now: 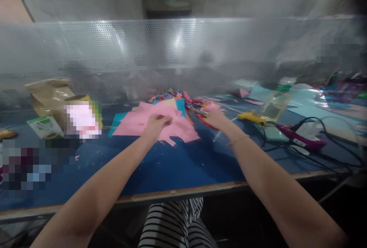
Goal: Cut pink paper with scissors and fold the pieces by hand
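Note:
My left hand (157, 125) is over a pile of pink paper sheets (134, 120), its thumb and fingers pressed together. Whatever is between the fingertips is too small or blurred to name. The pink sheets have jagged cut edges and lie on top of blue and orange paper. To the right, my right hand (215, 119) is at a red curved handle (207, 122) that looks like part of scissors. Its fingers are smeared by motion, so its grip is unclear. Pink and multicoloured paper scraps (195, 102) are heaped just beyond both hands.
On the right are a yellow tool (252, 117), a bottle with a green cap (275, 104), a purple device (304, 138) and black cables (266, 149). A brown bag (48, 93) and a green-white box (44, 127) stand left. A perforated metal screen (137, 45) closes the back.

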Tool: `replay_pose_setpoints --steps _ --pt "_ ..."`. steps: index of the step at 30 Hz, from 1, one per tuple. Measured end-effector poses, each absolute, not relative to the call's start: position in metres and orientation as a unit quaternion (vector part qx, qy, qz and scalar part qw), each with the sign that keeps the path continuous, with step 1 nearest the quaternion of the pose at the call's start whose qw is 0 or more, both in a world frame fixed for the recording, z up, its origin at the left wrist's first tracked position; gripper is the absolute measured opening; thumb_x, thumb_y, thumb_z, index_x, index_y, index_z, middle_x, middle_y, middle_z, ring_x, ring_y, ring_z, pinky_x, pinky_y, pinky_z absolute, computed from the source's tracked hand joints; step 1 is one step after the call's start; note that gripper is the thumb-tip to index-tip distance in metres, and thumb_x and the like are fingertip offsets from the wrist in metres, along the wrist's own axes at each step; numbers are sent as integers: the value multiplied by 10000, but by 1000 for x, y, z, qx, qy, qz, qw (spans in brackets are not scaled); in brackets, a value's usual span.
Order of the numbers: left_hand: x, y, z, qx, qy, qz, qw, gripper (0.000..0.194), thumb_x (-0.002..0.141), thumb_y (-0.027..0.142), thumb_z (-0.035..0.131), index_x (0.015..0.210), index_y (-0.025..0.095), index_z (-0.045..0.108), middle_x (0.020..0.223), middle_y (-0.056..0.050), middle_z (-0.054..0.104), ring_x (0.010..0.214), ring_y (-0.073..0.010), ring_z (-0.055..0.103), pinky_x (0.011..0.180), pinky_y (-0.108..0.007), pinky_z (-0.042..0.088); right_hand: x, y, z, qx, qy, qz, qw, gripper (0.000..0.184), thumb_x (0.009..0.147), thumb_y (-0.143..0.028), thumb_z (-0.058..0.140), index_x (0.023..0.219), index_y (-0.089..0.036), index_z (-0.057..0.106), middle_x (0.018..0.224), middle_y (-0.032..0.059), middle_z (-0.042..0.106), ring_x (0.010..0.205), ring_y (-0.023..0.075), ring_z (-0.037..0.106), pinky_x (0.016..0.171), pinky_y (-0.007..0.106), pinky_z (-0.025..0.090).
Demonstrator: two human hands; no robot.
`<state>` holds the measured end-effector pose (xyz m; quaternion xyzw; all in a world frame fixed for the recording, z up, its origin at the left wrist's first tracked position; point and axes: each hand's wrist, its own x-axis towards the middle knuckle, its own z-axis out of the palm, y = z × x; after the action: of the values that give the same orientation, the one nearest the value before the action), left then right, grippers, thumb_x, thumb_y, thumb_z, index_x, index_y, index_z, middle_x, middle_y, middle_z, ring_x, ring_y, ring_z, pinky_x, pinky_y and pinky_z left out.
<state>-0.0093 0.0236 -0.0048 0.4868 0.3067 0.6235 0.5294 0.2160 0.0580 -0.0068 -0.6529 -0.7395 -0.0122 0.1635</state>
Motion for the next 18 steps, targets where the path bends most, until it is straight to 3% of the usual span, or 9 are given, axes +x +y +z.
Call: replay_pose_setpoints --steps 3,6,9,14,18 --pt "-9 23 -4 474 304 635 529 186 510 243 672 535 82 581 500 -23 558 508 -88 524 589 -265 444 205 58 -5 -574 -714 206 344 354 664 -490 480 767 -167 582 671 53 589 689 178 557 605 254 414" --pt "-10 25 -5 488 306 644 505 206 566 290 632 543 92 582 510 -24 558 523 -91 527 592 -268 448 184 48 -9 -385 -656 450 467 361 659 -536 459 698 -178 488 615 9 498 549 102 478 545 239 410" --pt "-11 26 -6 524 316 641 462 248 604 342 596 558 99 587 537 -35 572 547 -103 538 613 -286 454 163 31 -12 -340 -665 489 451 373 649 -547 472 644 -180 413 598 -13 436 527 74 431 541 224 406" --pt "-9 21 -2 562 303 650 413 291 657 389 537 588 110 587 593 -43 591 603 -114 553 656 -288 454 146 20 -20 -254 -709 561 344 415 712 -583 372 667 -170 390 531 -42 358 437 56 344 413 194 317" --pt "-8 18 1 567 301 658 394 315 694 409 484 613 121 581 668 -52 604 664 -118 559 689 -286 451 144 26 -29 -219 -696 602 324 393 718 -567 385 695 -175 357 540 -54 326 429 49 302 388 176 264"
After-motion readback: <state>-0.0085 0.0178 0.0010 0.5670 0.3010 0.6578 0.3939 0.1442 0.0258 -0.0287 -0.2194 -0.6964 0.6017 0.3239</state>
